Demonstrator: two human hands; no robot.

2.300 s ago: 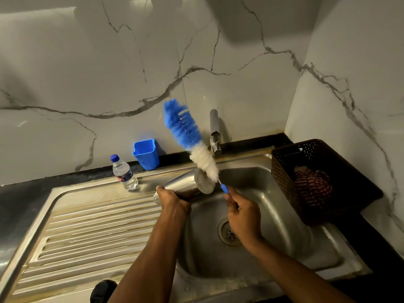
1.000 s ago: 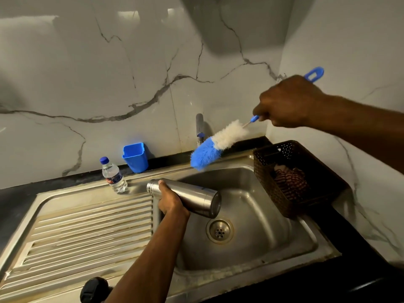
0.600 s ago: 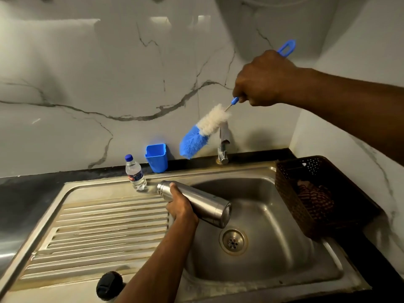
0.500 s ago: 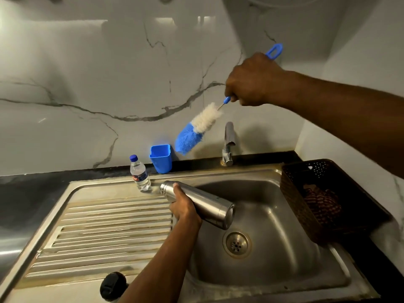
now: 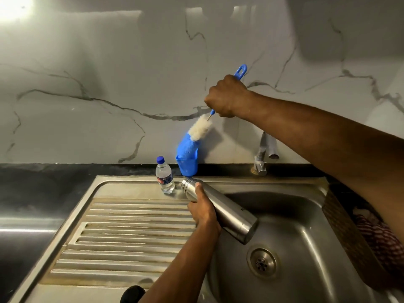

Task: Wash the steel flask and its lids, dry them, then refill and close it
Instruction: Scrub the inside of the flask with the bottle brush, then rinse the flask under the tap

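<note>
My left hand grips the steel flask around its middle. The flask lies tilted over the sink's edge, its open neck toward the back left and its base over the basin. My right hand grips the blue handle of the bottle brush up by the wall. The brush's blue bristle tip sits in the mouth of the blue holder cup at the back of the counter. A black lid shows at the bottom edge, partly hidden by my left forearm.
The steel sink has a ribbed drainboard on its left and a drain in the basin. A small water bottle stands beside the cup. The tap rises at the back. A brown basket with a checked cloth sits right.
My right hand has carried the brush left from above the tap and lowered its tip into the blue cup. My left hand keeps holding the flask over the sink.
</note>
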